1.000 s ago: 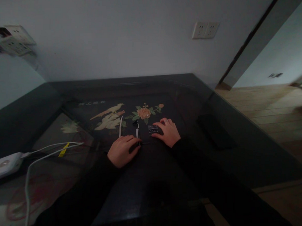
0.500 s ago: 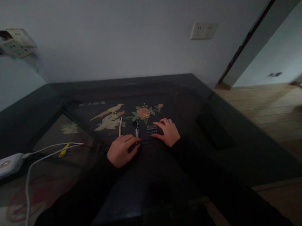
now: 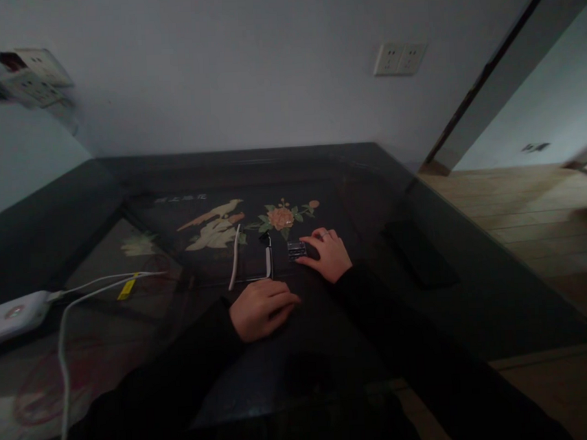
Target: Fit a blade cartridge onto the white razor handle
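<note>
My right hand (image 3: 327, 254) has its thumb and index finger around the right end of a small dark, partly clear ridged block (image 3: 296, 250) lying on the dark table. What the block is, I cannot make out. My left hand (image 3: 265, 309) rests nearer to me, its index finger stretched out and nothing visible in it. Just beyond that hand lie a thin black-and-silver piece (image 3: 269, 261) with a bent dark tip and, to its left, a slim whitish curved strip (image 3: 235, 258).
A glossy dark table (image 3: 323, 348) bears a bird-and-flower picture. On the left a white power strip or box (image 3: 18, 315) has white cables (image 3: 65, 372) with a yellow tag (image 3: 127, 287). A flat black object (image 3: 419, 253) lies at right. Behind stands a wall with sockets (image 3: 400, 59).
My left hand has let go of the black-and-silver piece and drawn back toward me and right, leaving it and the whitish strip uncovered. My right hand stays at the block.
</note>
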Motion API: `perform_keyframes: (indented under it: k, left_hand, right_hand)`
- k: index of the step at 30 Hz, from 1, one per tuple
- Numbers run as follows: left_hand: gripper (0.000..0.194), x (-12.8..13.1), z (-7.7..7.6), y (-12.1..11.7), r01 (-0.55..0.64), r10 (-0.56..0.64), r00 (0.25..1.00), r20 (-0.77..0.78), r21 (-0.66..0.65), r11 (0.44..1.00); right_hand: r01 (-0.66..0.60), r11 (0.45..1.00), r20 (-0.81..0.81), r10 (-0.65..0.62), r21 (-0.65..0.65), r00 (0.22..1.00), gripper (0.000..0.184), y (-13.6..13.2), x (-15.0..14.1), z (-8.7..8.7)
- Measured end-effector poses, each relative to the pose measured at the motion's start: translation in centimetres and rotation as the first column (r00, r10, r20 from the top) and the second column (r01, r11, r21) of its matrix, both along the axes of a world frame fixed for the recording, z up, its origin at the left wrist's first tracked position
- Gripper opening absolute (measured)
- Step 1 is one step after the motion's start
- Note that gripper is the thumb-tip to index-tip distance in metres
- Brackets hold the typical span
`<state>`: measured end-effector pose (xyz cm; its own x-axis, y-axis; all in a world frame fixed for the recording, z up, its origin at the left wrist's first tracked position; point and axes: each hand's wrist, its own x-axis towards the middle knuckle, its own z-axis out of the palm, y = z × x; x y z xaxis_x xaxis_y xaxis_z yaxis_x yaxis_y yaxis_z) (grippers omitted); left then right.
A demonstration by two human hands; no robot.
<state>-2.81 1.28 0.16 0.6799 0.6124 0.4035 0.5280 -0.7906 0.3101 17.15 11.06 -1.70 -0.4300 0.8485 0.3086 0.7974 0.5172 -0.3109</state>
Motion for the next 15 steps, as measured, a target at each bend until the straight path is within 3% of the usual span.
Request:
perform_keyframes:
  k: [4, 9, 12, 15]
  left_hand:
    - [0.022, 0.6, -0.3, -0.2, 0.094, -0.095, 0.995, -0.038, -0.037, 0.995]
    - [0.022, 0.2, -0.1, -0.4, 0.099, -0.1, 0.992, -0.077, -0.013, 0.995]
    - [0.023, -0.4, 0.0, 0.0, -0.138, 0.141, 0.983, -0.115, 0.037, 0.99]
    - [0.024, -0.8, 0.3, 0.6, -0.51, 0.498, 0.838, -0.222, 0.004, 0.86]
  right_hand:
    - [0.001, 1.0, -0.006, -0.001, -0.005, 1.0, 0.047, -0.1, 0.0, 0.1]
    - [-0.001, 1.0, -0.003, 0.001, -0.011, 1.0, 0.047, -0.1, -0.1, 0.1]
    - [0.005, 1.0, -0.004, -0.005, -0.021, 1.0, 0.048, 0.0, -0.1, 0.1]
    - [0.011, 1.0, -0.004, -0.011, -0.027, 1.0, 0.049, -0.1, -0.1, 0.2]
